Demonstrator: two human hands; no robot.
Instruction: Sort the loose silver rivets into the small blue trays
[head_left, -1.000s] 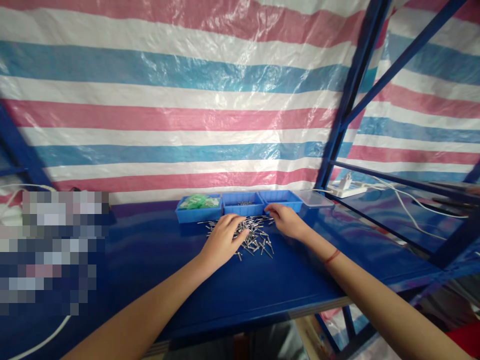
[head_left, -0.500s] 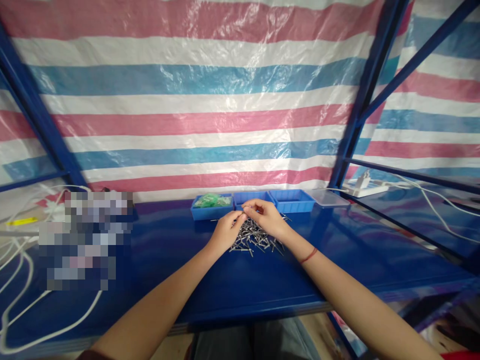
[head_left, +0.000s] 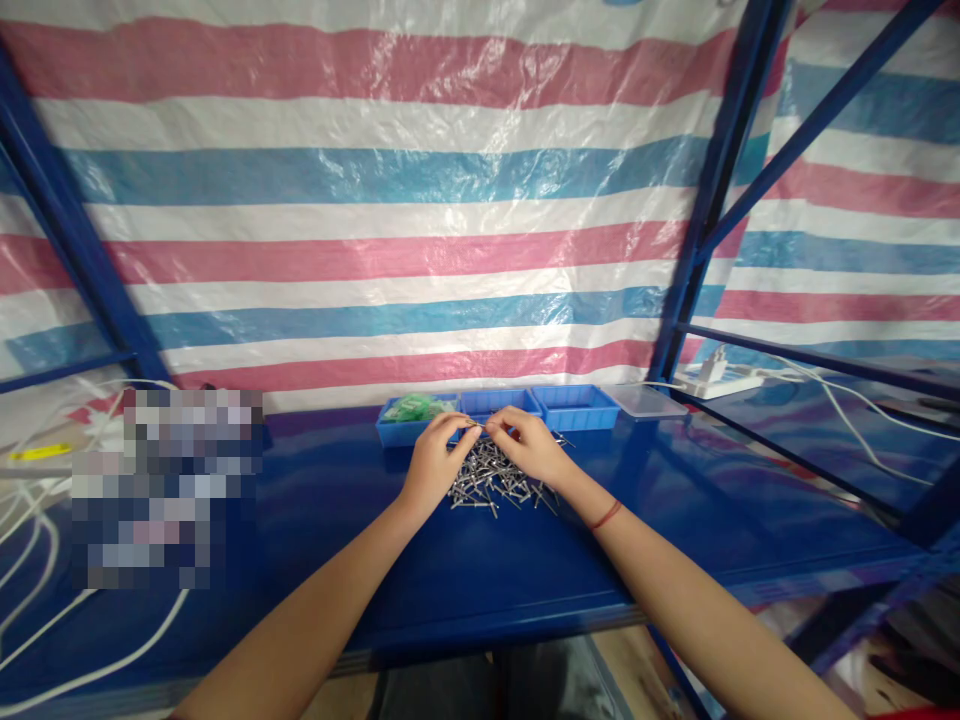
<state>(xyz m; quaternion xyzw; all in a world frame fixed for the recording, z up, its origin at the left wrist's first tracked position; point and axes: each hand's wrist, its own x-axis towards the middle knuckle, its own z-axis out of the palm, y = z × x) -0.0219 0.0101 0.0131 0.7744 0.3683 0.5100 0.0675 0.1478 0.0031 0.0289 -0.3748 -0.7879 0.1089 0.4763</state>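
Above a loose pile of silvery pop rivets (head_left: 491, 480), my two hands meet fingertip to fingertip. My left hand (head_left: 441, 455) is closed in a pinch of thumb and forefinger. Facing it, my right hand (head_left: 526, 440) pinches too, with a red cord around its wrist. A thin pop rivet (head_left: 481, 426) seems to run between the two pinches, though the fingers cover most of it. Just behind the hands stand three blue bins: the left bin (head_left: 397, 435) holds small green-and-clear pieces, the middle bin (head_left: 517, 400) is partly covered by my hands, and the right bin (head_left: 576, 412) shows its bare inside.
To the right of the bins lies a clear plastic lid (head_left: 649, 402). A white power strip (head_left: 716, 378) with cables sits farther right, by the blue frame post (head_left: 682, 280). White cables (head_left: 112, 665) and a blurred-out area occupy the left side of the blue table (head_left: 480, 580).
My hands have drawn slightly apart at the fingertips, so a thin piece shows between them. The whole view has shifted slightly.
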